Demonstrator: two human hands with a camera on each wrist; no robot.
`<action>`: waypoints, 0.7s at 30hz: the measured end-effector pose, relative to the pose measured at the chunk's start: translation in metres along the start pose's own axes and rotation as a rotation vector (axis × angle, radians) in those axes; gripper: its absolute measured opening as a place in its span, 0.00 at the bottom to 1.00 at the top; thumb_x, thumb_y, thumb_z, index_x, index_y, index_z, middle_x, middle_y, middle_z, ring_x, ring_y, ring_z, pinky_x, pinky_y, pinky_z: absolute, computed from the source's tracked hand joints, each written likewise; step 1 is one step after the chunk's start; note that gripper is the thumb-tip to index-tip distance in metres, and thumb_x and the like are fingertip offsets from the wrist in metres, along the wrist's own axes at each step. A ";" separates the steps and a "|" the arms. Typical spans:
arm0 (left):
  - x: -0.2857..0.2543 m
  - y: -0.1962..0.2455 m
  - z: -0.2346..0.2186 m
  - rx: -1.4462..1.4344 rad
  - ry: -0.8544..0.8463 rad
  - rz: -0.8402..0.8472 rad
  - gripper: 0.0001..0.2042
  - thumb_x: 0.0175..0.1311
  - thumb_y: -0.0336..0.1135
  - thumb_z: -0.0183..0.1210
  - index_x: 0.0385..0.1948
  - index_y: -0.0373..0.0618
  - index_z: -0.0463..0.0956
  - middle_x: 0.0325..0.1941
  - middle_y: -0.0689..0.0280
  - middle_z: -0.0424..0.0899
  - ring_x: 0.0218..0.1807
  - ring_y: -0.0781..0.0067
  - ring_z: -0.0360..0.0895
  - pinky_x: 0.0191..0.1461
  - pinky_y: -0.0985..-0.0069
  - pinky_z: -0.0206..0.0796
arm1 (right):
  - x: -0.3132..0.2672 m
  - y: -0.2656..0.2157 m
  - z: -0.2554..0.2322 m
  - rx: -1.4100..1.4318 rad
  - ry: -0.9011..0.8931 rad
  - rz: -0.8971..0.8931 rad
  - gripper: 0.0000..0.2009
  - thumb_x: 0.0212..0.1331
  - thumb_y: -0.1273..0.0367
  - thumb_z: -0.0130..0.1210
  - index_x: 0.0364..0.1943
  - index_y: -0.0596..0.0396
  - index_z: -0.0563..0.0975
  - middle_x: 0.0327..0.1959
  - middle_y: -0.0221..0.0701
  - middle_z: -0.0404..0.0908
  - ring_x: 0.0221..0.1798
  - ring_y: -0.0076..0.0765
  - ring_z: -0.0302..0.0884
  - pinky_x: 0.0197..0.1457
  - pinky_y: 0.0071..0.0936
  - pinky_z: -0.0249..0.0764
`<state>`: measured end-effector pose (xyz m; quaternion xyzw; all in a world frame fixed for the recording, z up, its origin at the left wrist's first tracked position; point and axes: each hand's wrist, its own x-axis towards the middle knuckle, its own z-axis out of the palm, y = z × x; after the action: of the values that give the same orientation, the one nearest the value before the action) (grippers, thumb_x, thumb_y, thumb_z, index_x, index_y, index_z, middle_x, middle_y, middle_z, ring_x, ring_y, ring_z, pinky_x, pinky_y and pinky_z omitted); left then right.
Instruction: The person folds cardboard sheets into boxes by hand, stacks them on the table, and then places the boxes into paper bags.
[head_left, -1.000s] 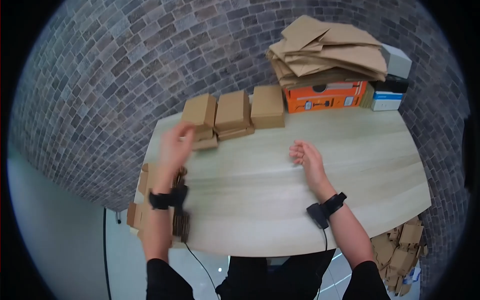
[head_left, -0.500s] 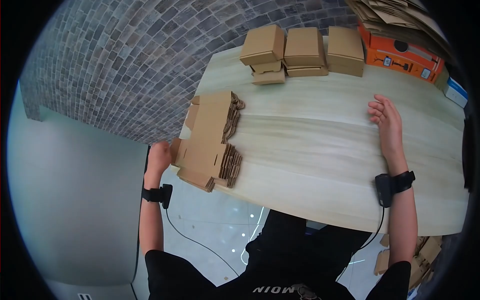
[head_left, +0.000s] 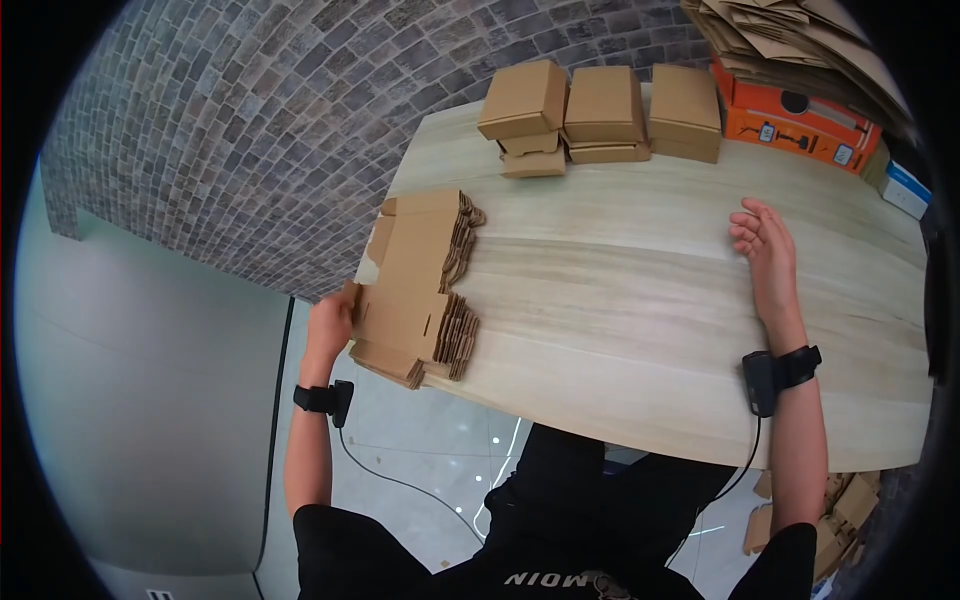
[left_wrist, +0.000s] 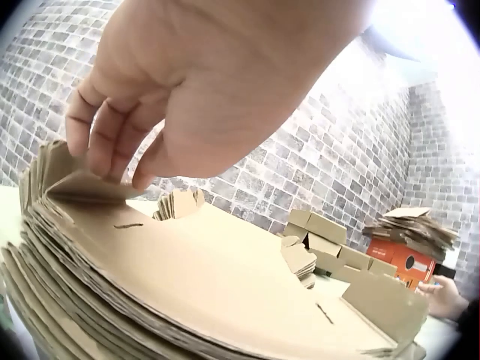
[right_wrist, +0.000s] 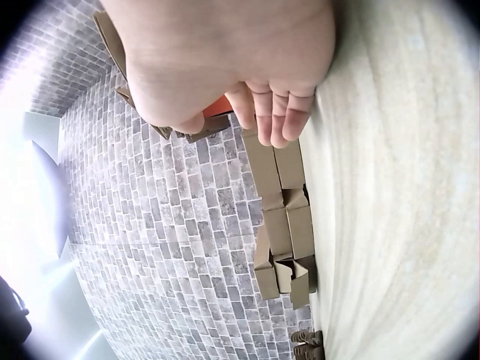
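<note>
A stack of flat, die-cut cardboard (head_left: 405,270) lies at the table's left edge. The left hand (head_left: 330,325) is at the stack's outer left side, its fingers curled at a raised end flap. From the left wrist, that hand (left_wrist: 195,90) pinches the flap (left_wrist: 90,186) of the top cardboard sheet (left_wrist: 195,262) between fingers and thumb; the exact contact is partly hidden. On the right part of the table rests the right hand (head_left: 772,265), palm turned inward, fingers loosely bent and holding nothing. The right wrist view shows this hand (right_wrist: 232,67) with nothing in it.
Folded cardboard boxes (head_left: 605,105) stand in a row along the back edge. Behind them to the right, an orange box (head_left: 800,130) carries a pile of flat brown cardboard (head_left: 790,35), beside a blue and white box (head_left: 905,188). More cardboard (head_left: 830,530) lies on the floor at lower right.
The view has turned left, bringing the flat stack into sight. My left hand has gone from near the back-left boxes to the stack's left side, where it now grips a flap. The right hand stays empty.
</note>
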<state>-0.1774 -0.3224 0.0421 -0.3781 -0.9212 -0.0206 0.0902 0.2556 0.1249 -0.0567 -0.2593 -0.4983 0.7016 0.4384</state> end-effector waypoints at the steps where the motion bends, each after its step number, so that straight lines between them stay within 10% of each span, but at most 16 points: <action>1: 0.001 -0.004 0.005 -0.002 0.001 0.000 0.08 0.62 0.29 0.55 0.38 0.38 0.79 0.36 0.48 0.83 0.38 0.43 0.80 0.42 0.59 0.72 | 0.000 0.000 0.000 -0.001 0.000 -0.001 0.20 0.73 0.58 0.43 0.56 0.61 0.72 0.42 0.31 0.80 0.42 0.22 0.75 0.45 0.20 0.69; 7: 0.020 -0.020 0.025 -0.138 -0.097 -0.128 0.14 0.59 0.34 0.61 0.45 0.37 0.77 0.34 0.48 0.85 0.38 0.43 0.82 0.43 0.57 0.73 | 0.000 -0.003 -0.001 0.012 0.020 0.004 0.20 0.73 0.59 0.43 0.56 0.61 0.72 0.42 0.32 0.80 0.42 0.22 0.76 0.45 0.20 0.69; 9: 0.023 -0.015 0.014 -0.419 -0.303 -0.418 0.16 0.55 0.37 0.65 0.41 0.37 0.79 0.33 0.49 0.86 0.35 0.47 0.83 0.41 0.59 0.73 | -0.002 -0.003 0.002 0.022 0.020 0.008 0.19 0.73 0.59 0.43 0.55 0.61 0.72 0.42 0.32 0.80 0.42 0.23 0.76 0.45 0.19 0.69; 13: 0.034 -0.019 0.008 -0.337 -0.329 -0.275 0.14 0.51 0.36 0.63 0.37 0.38 0.81 0.32 0.49 0.85 0.33 0.47 0.83 0.39 0.60 0.73 | -0.001 -0.002 0.000 0.037 0.024 0.003 0.19 0.72 0.59 0.44 0.55 0.60 0.72 0.42 0.33 0.80 0.41 0.23 0.76 0.45 0.19 0.69; 16: 0.033 0.010 -0.020 0.025 0.034 -0.061 0.09 0.50 0.32 0.57 0.31 0.38 0.77 0.27 0.47 0.81 0.35 0.45 0.81 0.40 0.61 0.72 | -0.003 -0.004 0.002 0.034 0.030 -0.012 0.19 0.71 0.59 0.44 0.54 0.59 0.73 0.41 0.32 0.80 0.40 0.23 0.76 0.44 0.19 0.69; 21: 0.023 0.093 -0.116 -0.552 0.293 0.052 0.14 0.59 0.23 0.51 0.48 0.40 0.71 0.45 0.54 0.82 0.46 0.65 0.81 0.48 0.69 0.72 | -0.001 -0.003 0.001 -0.032 -0.018 0.026 0.15 0.71 0.61 0.47 0.50 0.57 0.75 0.38 0.30 0.80 0.38 0.21 0.75 0.43 0.19 0.69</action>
<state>-0.1114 -0.2525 0.1577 -0.4047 -0.8479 -0.3219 0.1166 0.2563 0.1236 -0.0534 -0.2662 -0.5100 0.7016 0.4204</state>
